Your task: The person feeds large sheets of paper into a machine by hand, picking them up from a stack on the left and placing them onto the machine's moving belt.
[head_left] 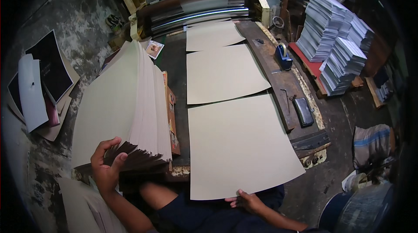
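Head view: nearest sheet (244,146) lies between the right fingers (244,195).

A head-worn fisheye looks down and ahead over the nearby bench (176,76), its dark rim unclear.

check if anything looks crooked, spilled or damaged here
At far left, the loose sheets lie crossed at different angles, in an untidy heap. Beside the left hand, the cream stack has an uneven lower edge, its sheets not squared up. I see no clear spill or tear.
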### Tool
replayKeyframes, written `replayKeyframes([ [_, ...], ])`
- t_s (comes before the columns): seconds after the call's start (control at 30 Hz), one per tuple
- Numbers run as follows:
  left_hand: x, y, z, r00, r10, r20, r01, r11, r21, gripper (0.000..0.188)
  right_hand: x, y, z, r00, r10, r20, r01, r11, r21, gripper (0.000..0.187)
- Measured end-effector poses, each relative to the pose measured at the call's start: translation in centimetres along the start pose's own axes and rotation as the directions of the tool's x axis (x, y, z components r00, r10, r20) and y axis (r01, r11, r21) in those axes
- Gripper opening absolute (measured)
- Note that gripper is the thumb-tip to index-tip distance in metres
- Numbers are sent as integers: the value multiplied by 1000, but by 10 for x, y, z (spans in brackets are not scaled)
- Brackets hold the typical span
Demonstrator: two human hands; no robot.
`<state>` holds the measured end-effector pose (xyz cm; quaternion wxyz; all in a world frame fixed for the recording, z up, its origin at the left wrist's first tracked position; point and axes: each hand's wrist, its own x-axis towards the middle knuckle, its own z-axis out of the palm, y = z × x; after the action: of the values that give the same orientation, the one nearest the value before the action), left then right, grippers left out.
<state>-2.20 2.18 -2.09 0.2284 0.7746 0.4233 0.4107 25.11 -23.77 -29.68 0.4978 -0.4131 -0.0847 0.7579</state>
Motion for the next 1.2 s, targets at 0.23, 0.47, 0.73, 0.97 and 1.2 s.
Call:
replayKeyframes([
  [0.23, 4, -13, 4, 981, -170, -96, 160, 982, -100, 27, 21, -22, 6, 998, -47, -39, 50, 996, 76, 50],
  [0.47, 9, -29, 5, 979, -107, -173, 98, 994, -58, 25, 56, -54, 12, 992, -118, -46, 123, 986, 114, 49],
  [0.73, 10, -32, 32, 868, -113, -484, 144, 989, 27, 32, 99, -69, 10, 948, -303, -94, 315, 934, 170, 45],
  [0.97, 0, -16, 42, 821, -5, -571, -10, 1000, -22, 27, 98, -80, 35, 920, -192, -342, 277, 935, 221, 56],
  [1.2, -24, 17, 37, 866, 479, -142, -496, 859, -125, 21, 35, -156, 72, 800, -523, 295, 487, 853, 189, 75],
])
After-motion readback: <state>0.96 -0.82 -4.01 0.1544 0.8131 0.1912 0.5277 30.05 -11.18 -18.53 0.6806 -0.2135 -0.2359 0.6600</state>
